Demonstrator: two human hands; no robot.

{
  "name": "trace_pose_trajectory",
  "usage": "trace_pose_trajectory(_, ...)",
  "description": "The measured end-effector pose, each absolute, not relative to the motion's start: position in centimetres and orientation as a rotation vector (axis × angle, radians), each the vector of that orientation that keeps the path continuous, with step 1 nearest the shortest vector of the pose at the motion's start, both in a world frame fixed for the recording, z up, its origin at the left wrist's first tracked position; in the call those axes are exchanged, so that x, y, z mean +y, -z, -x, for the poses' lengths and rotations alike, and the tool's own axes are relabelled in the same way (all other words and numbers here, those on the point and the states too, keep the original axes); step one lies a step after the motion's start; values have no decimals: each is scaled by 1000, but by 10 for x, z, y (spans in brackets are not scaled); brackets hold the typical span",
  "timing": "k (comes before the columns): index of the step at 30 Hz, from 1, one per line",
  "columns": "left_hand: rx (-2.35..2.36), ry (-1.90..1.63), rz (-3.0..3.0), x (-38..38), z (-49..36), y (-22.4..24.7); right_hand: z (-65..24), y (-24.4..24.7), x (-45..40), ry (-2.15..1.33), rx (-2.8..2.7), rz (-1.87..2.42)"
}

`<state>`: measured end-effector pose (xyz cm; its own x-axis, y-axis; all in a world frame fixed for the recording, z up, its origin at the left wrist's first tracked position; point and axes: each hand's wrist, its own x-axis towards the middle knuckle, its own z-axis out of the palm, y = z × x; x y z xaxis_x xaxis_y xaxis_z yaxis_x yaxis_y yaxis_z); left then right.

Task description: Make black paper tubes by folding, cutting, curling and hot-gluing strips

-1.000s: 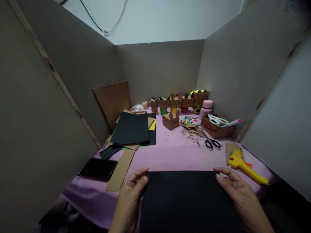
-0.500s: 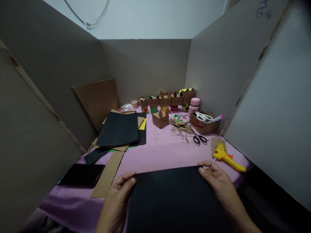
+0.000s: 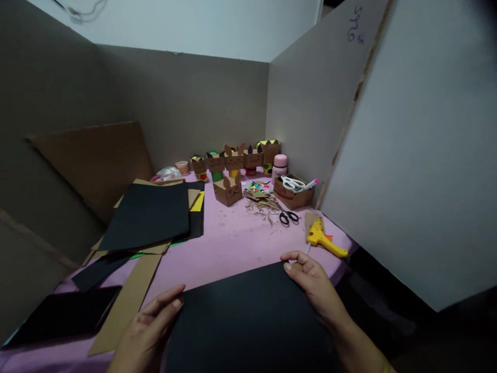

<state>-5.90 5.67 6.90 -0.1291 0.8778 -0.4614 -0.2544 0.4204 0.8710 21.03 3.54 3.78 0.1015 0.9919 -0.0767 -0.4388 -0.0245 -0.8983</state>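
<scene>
A sheet of black paper [image 3: 248,321] is stretched between my two hands at the near edge of the table, its bottom cut off by the frame. My left hand [image 3: 151,326] pinches its upper left corner between thumb and fingers. At the upper right corner, my right hand [image 3: 310,280] grips it the same way, a little higher in the view. Beyond the sheet stands a small cardboard box with ears and a drawn animal face [image 3: 228,191]. More black paper [image 3: 149,215] lies stacked on cardboard to the left.
Black-handled scissors [image 3: 289,216] lie beside cardboard scraps [image 3: 262,201]. A yellow glue gun [image 3: 326,241] rests near the right edge. Behind are a box of tools [image 3: 294,197], a pink bottle [image 3: 279,165] and several cardboard animal figures [image 3: 234,159]. A dark tablet-like slab [image 3: 66,313] lies at left.
The view has turned to the right, so the table's things appear shifted left. Both hands still hold the black paper, which now looks slightly more tilted.
</scene>
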Motion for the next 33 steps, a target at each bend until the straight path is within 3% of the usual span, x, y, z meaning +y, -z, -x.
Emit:
trace_pose_trajectory(16,1314,-1106,-851,56,67,-58,-221,-31,36,-1393,-826,1032)
trace_pose_trajectory(33,1261,-1141,-955,127,61,-15,-221,7,124,-1288,-1061,1222)
